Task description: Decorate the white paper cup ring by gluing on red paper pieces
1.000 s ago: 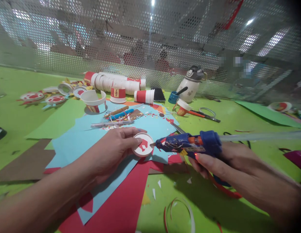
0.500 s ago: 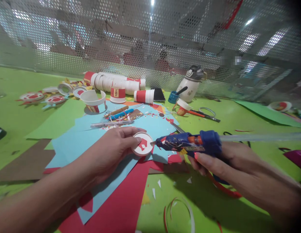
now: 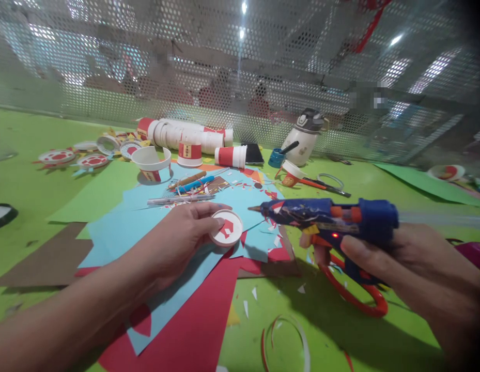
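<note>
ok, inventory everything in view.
Table: one, green, beneath
Disc: one, white and red, centre
Glue gun: one, blue, right of disc
Paper cups: several, red-white, far side
Decorated pieces: several, red-white, far left
Paper sheets and scraps: many, mixed, across table
Pen-like tools: several, mixed, on sheets
Phone: one, black, beside cup
Bottle: one, white, far side
Jar: one, blue, before bottle
Item: one, purple, right edge
Mesh screen: one, grey, back
Left hand: one, holding disc
Right hand: one, holding glue gun

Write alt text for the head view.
A left hand holds a round white disc with red patches; the right hand grips a blue plastic glue gun, its tip apart from the disc. Coloured paper sheets lie on the green table.
</note>
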Demonstrator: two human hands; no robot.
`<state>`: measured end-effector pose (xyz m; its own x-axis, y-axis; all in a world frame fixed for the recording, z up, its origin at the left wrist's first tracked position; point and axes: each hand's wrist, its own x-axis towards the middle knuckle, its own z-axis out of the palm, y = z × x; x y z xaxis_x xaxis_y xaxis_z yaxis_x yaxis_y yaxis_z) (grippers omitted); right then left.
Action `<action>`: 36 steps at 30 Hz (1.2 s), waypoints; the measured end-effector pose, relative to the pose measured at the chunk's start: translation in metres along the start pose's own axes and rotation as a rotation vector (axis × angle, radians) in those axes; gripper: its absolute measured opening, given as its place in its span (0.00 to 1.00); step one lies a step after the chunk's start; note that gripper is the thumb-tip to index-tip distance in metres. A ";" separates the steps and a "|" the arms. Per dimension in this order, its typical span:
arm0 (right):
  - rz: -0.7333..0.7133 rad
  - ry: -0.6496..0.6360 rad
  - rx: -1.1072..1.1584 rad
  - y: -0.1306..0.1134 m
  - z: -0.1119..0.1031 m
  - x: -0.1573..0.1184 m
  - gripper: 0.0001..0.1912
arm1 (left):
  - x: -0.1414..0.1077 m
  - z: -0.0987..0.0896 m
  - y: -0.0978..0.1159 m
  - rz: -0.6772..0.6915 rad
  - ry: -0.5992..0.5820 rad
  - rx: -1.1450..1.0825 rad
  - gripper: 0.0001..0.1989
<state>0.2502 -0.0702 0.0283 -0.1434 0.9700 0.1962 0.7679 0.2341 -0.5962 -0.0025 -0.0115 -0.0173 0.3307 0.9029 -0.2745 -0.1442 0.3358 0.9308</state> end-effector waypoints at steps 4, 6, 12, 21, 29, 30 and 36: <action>0.024 0.189 -0.137 0.009 -0.006 0.014 0.24 | -0.001 0.000 0.000 -0.005 -0.007 -0.019 0.08; 0.046 0.278 -0.206 0.022 -0.008 0.028 0.20 | -0.002 0.001 0.001 -0.025 0.005 -0.044 0.09; 0.036 0.191 -0.442 0.082 -0.003 0.069 0.20 | -0.003 0.003 0.002 -0.018 0.001 -0.097 0.09; 0.014 0.028 -0.566 0.102 0.003 0.074 0.18 | -0.006 0.001 0.005 0.029 -0.028 -0.121 0.08; -0.337 0.062 -0.307 -0.006 0.019 0.052 0.07 | -0.004 0.006 -0.001 0.018 -0.002 -0.160 0.11; -0.409 0.020 -0.311 -0.020 0.027 0.050 0.06 | -0.003 0.006 -0.003 0.013 0.006 -0.162 0.11; -0.526 -0.147 -0.542 -0.047 0.068 0.052 0.08 | 0.003 0.007 -0.010 0.040 -0.044 -0.273 0.12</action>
<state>0.1639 -0.0261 0.0132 -0.6270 0.7471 0.2208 0.7686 0.6395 0.0191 0.0061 -0.0143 -0.0261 0.3591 0.9063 -0.2227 -0.4019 0.3655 0.8396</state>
